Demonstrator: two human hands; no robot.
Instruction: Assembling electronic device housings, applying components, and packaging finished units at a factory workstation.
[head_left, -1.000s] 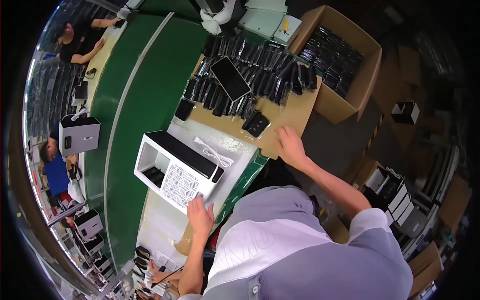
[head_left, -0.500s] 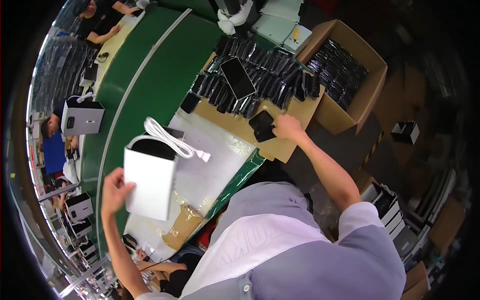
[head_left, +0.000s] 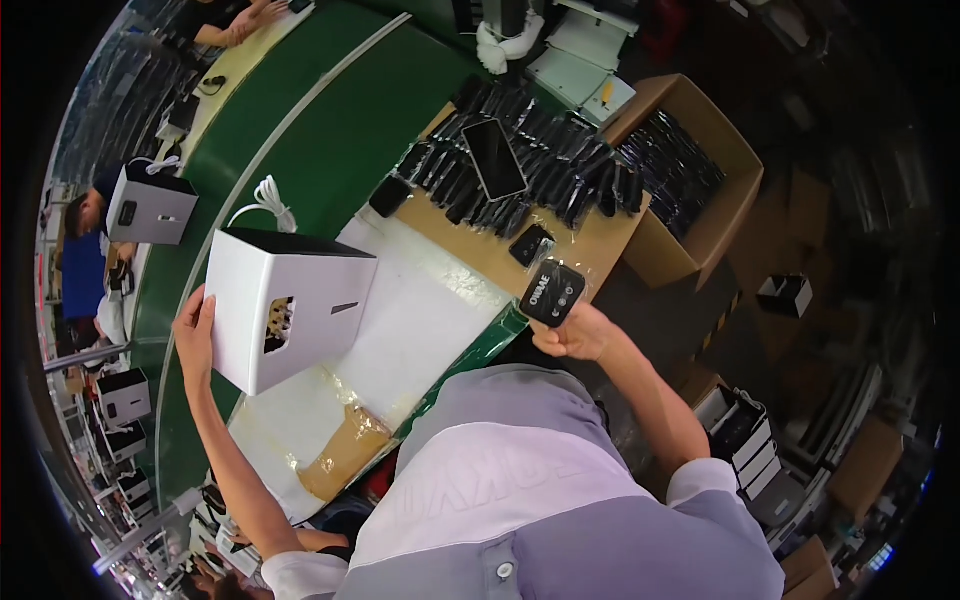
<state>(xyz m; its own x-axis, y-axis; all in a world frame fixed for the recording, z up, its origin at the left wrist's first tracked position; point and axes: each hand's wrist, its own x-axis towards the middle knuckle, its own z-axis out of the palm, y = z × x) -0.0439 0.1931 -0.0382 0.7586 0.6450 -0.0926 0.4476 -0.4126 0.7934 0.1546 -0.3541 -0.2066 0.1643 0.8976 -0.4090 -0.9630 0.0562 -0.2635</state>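
Against white case (head_left: 312, 300), half-open left hand (head_left: 195, 332), curled right hand (head_left: 574, 335) on black panel (head_left: 554, 291).

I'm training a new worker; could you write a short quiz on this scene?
1. What is in the wearer's right hand?
2. True or false: the wearer's left hand touches the white, boxy housing.
3. Where does the rectangular, black-screened device lie? A) on shiny, black, wrapped pieces; B) in the brown cardboard box; C) under the housing.

Key: 1. A flat, black panel with rounded corners. 2. True. 3. A.
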